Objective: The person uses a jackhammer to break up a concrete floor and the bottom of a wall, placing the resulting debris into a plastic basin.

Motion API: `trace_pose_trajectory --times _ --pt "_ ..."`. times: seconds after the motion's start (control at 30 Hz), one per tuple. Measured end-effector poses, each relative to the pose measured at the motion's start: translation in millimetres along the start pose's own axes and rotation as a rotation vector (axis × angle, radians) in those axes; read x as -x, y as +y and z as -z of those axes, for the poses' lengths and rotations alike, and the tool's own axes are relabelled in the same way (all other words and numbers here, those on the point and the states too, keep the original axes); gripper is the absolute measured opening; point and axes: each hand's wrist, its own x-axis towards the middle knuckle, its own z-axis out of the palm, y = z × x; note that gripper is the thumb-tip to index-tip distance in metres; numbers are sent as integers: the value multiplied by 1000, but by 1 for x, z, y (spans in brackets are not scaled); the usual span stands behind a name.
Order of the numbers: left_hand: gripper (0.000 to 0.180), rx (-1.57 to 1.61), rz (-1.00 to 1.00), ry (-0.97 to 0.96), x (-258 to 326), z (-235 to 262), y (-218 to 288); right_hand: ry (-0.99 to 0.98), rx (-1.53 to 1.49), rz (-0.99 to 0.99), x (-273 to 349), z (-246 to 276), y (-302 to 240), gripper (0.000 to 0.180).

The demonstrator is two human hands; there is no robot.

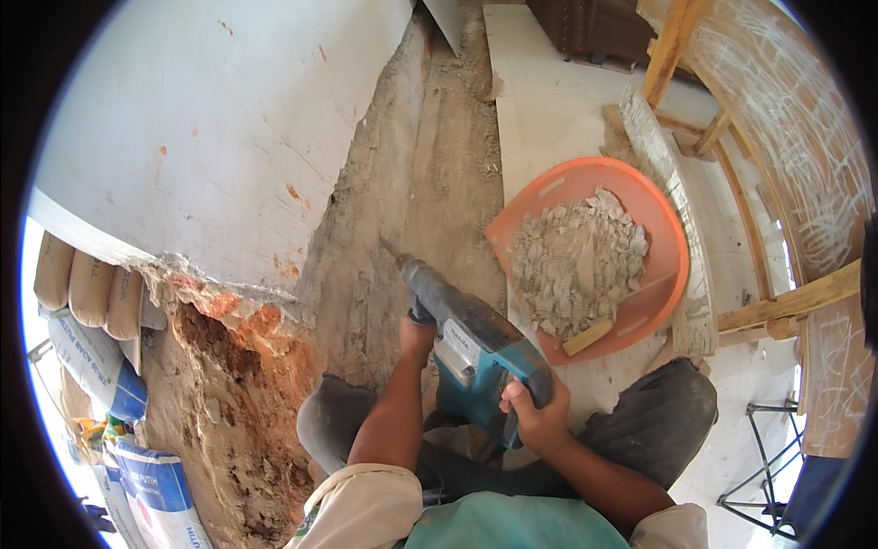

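A teal and black rotary hammer (485, 328) lies slantwise in front of me, its nose toward the far left. My left hand (418, 339) is closed around the black side handle near the front. At the back, my right hand (538, 412) grips the rear handle, thumb on top. The bit (390, 247) points at the rough grey strip of bare concrete (448, 174) beside the wall; I cannot tell whether its tip touches. Right of the tool sits an orange plastic scoop-shaped basket (678, 274) holding broken rubble (578, 261) and a small yellowish block (588, 337).
A white wall (219, 128) stands at left, its broken lower end showing red masonry (251, 320). Filled bags (151, 489) are stacked beyond it. At right are a plaster-crusted board (672, 201), a wooden frame (750, 215) and a black metal stand (764, 457). My bent knees flank the tool.
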Motion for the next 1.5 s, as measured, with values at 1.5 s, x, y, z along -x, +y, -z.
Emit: trace_pose_trajectory --times 1.5 --pt "54 -344 -44 43 31 -9 -6 50 83 26 13 6 -26 29"
